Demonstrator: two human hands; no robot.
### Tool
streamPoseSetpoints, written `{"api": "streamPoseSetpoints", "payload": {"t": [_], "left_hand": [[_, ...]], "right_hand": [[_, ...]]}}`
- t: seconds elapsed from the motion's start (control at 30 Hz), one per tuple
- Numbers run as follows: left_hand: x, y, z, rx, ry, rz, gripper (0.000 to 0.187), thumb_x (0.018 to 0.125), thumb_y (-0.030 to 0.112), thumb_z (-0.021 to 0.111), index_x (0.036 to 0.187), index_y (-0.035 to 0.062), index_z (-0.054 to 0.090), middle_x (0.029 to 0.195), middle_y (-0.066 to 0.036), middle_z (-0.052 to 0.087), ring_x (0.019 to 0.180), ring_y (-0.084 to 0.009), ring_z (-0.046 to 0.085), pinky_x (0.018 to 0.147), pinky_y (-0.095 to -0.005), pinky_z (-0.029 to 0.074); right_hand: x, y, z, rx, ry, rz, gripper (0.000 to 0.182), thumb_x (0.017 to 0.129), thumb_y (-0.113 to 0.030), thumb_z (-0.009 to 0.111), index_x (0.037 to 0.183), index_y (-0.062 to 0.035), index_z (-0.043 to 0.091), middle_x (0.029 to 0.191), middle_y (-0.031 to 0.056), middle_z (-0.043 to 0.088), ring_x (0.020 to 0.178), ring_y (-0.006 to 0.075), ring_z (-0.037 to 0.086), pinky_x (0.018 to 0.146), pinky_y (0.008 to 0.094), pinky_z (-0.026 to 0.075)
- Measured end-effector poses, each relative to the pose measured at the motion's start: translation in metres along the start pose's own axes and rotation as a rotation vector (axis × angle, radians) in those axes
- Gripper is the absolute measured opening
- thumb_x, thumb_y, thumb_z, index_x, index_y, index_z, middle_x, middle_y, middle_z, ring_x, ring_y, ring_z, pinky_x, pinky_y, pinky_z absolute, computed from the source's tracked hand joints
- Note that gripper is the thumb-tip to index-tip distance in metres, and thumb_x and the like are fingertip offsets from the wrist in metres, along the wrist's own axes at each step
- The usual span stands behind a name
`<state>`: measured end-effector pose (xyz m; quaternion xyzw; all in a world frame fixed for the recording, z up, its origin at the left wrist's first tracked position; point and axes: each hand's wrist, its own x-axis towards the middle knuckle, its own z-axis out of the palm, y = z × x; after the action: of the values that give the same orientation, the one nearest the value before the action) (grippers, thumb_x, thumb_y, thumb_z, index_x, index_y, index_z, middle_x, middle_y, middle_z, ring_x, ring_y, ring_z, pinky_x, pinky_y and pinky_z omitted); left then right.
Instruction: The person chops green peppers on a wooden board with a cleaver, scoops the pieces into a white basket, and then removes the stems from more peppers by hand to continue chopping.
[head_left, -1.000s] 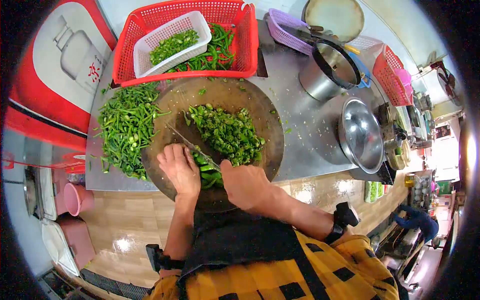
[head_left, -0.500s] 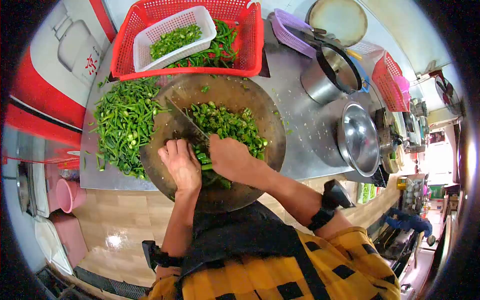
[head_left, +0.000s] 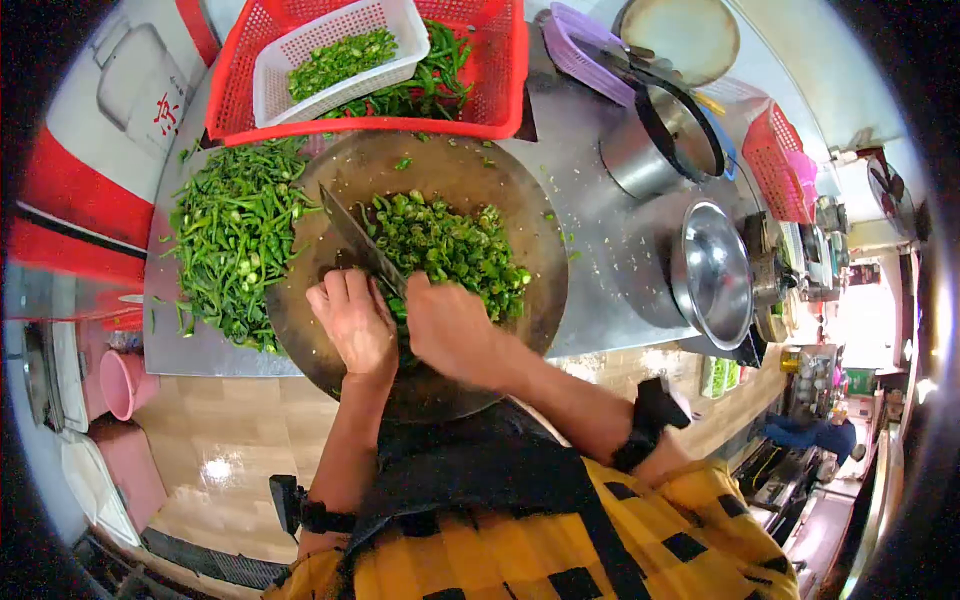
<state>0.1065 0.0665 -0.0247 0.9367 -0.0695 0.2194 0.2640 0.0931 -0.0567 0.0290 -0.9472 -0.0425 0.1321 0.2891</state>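
My right hand [head_left: 455,330] is wrapped round the handle of a cleaver-like kitchen knife [head_left: 352,232]. Its blade slants up and left across the round wooden chopping board [head_left: 540,270]. Close against the near side of the blade, my left hand [head_left: 352,320] has its fingers curled down on green chili peppers, mostly hidden under the hand and knife. Chopped green peppers [head_left: 445,245] are heaped on the board beyond and right of the blade. To the left, a large pile of long green peppers [head_left: 235,240] lies on the steel table and touches the board's edge.
Behind the board stands a red basket [head_left: 370,127], holding a white basket [head_left: 270,95] of cut peppers and loose whole ones. On the right are a steel pot [head_left: 635,155], a steel bowl [head_left: 715,275] and a purple basket [head_left: 570,50]. A person [head_left: 815,435] is far off at right.
The knife blade has tilted, showing more of its flat face. Both hands remain close together on the board. The whole view has shifted slightly.
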Motion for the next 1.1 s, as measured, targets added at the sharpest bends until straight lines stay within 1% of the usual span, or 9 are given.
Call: {"api": "streamPoseSetpoints", "payload": {"t": [0.13, 0.2, 0.3, 0.37, 0.5, 0.53, 0.6, 0.73, 1.1], "left_hand": [[0.001, 0.004, -0.006, 0.066, -0.038, 0.000, 0.009, 0.077, 0.004, 0.061, 0.086, 0.0041, 0.057, 0.088, -0.012, 0.051, 0.084, -0.0331, 0.046, 0.076, -0.0420, 0.040], [0.001, 0.005, -0.014, 0.097, -0.040, -0.007, 0.006, 0.080, 0.006, 0.060, 0.085, 0.0051, 0.057, 0.088, -0.012, 0.052, 0.084, -0.0328, 0.047, 0.075, -0.0416, 0.040], [0.004, 0.005, -0.016, 0.113, -0.086, 0.020, 0.008, 0.082, 0.011, 0.060, 0.089, 0.0063, 0.059, 0.090, -0.010, 0.053, 0.087, -0.0320, 0.049, 0.076, -0.0416, 0.040], [0.007, 0.007, -0.024, 0.055, -0.103, 0.029, 0.010, 0.082, 0.011, 0.059, 0.091, 0.0061, 0.060, 0.093, -0.010, 0.054, 0.089, -0.0320, 0.049, 0.077, -0.0419, 0.039], [0.005, 0.014, -0.060, -0.110, -0.232, 0.134, 0.025, 0.076, 0.008, 0.064, 0.101, 0.0092, 0.062, 0.108, -0.009, 0.053, 0.103, -0.0319, 0.047, 0.083, -0.0425, 0.037], [0.002, 0.018, -0.069, -0.148, -0.276, 0.235, 0.030, 0.072, 0.007, 0.066, 0.102, 0.0107, 0.062, 0.112, -0.009, 0.051, 0.107, -0.0319, 0.046, 0.085, -0.0429, 0.036], [-0.009, 0.026, -0.077, -0.139, -0.352, 0.288, 0.037, 0.065, 0.005, 0.069, 0.101, 0.0141, 0.064, 0.118, -0.008, 0.048, 0.115, -0.0329, 0.041, 0.090, -0.0461, 0.033], [-0.034, 0.040, -0.069, -0.121, -0.508, 0.361, 0.034, 0.062, 0.005, 0.072, 0.094, 0.0149, 0.066, 0.122, -0.006, 0.047, 0.121, -0.0348, 0.036, 0.096, -0.0512, 0.028], [-0.041, 0.035, -0.043, -0.015, -0.205, 0.066, 0.026, 0.067, 0.012, 0.070, 0.091, 0.0099, 0.060, 0.117, -0.009, 0.050, 0.114, -0.0340, 0.040, 0.095, -0.0489, 0.029]], "right_hand": [[0.020, 0.014, -0.007, 0.007, 0.120, 0.043, 0.015, 0.082, -0.010, 0.049, 0.080, 0.0047, 0.049, 0.068, 0.0273, 0.059, 0.067, 0.0459, 0.059, 0.061, 0.0537, 0.046], [0.007, 0.024, -0.020, -0.004, 0.164, -0.141, 0.018, 0.085, -0.013, 0.050, 0.083, 0.0049, 0.051, 0.071, 0.0263, 0.060, 0.067, 0.0461, 0.058, 0.059, 0.0509, 0.045], [-0.018, 0.030, -0.046, 0.173, 0.279, -0.047, 0.020, 0.086, -0.015, 0.050, 0.087, 0.0044, 0.052, 0.068, 0.0232, 0.059, 0.061, 0.0391, 0.060, 0.056, 0.0461, 0.045], [-0.032, 0.036, -0.057, 0.329, 0.178, 0.132, 0.021, 0.086, -0.016, 0.053, 0.089, 0.0040, 0.053, 0.080, 0.0293, 0.059, 0.082, 0.0479, 0.057, 0.066, 0.0521, 0.045], [-0.054, 0.055, -0.055, 0.381, 0.193, 0.244, 0.020, 0.086, -0.016, 0.053, 0.090, 0.0033, 0.053, 0.080, 0.0286, 0.060, 0.083, 0.0481, 0.057, 0.067, 0.0504, 0.046], [-0.059, 0.060, -0.054, 0.430, 0.223, 0.217, 0.018, 0.086, -0.016, 0.051, 0.088, 0.0023, 0.053, 0.069, 0.0162, 0.055, 0.063, 0.0298, 0.052, 0.054, 0.0406, 0.042], [-0.066, 0.069, -0.051, 0.483, 0.252, 0.187, 0.017, 0.086, -0.015, 0.049, 0.086, 0.0013, 0.052, 0.057, 0.0039, 0.050, 0.043, 0.0116, 0.048, 0.041, 0.0309, 0.038], [-0.073, 0.073, -0.053, 0.535, 0.275, 0.178, 0.017, 0.087, -0.015, 0.049, 0.087, 0.0015, 0.052, 0.056, 0.0035, 0.049, 0.042, 0.0113, 0.047, 0.039, 0.0305, 0.038], [-0.078, 0.091, -0.050, 0.496, 0.269, 0.082, 0.015, 0.088, -0.014, 0.050, 0.089, 0.0013, 0.052, 0.056, 0.0030, 0.049, 0.041, 0.0105, 0.048, 0.038, 0.0289, 0.038]]}}
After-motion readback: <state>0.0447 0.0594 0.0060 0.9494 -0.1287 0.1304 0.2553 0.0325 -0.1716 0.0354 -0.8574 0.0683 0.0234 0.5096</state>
